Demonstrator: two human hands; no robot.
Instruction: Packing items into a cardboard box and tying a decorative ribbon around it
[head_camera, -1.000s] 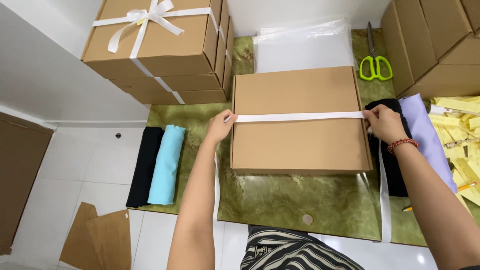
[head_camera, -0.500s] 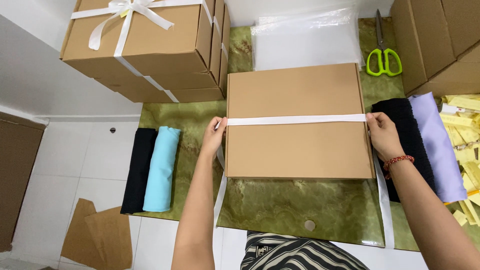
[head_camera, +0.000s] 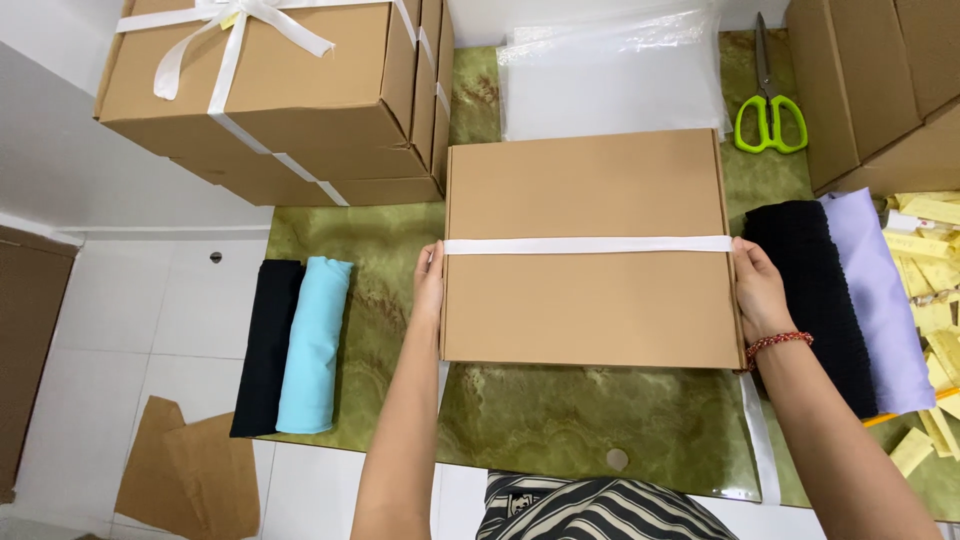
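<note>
A flat brown cardboard box (head_camera: 592, 250) lies in the middle of a green marbled table (head_camera: 560, 430), with a white ribbon (head_camera: 588, 245) drawn straight across its lid from the left edge to the right edge. The left hand (head_camera: 430, 283) presses against the box's left side where the ribbon turns over the edge — fingers close together and curled onto the side wall, pinning the ribbon there. The right hand (head_camera: 760, 290) does the same on the right side, fingers folded over the ribbon at the edge (a red bead bracelet (head_camera: 778, 343) sits on that wrist). Both hands are closed on the ribbon and the box sides, well apart from each other with the box between them. A loose tail of ribbon hangs down past the right wrist toward the table's front edge.

Left of the box lie a black folded cloth (head_camera: 266, 345) and a light blue folded cloth (head_camera: 315, 343), touching side by side. To the right, another black cloth (head_camera: 815, 300) and a lilac cloth (head_camera: 880, 300). Behind the box — clear plastic bags (head_camera: 610, 80), green-handled scissors (head_camera: 770, 110), and a stack of ribbon-tied boxes (head_camera: 270, 90) at the back left.
</note>
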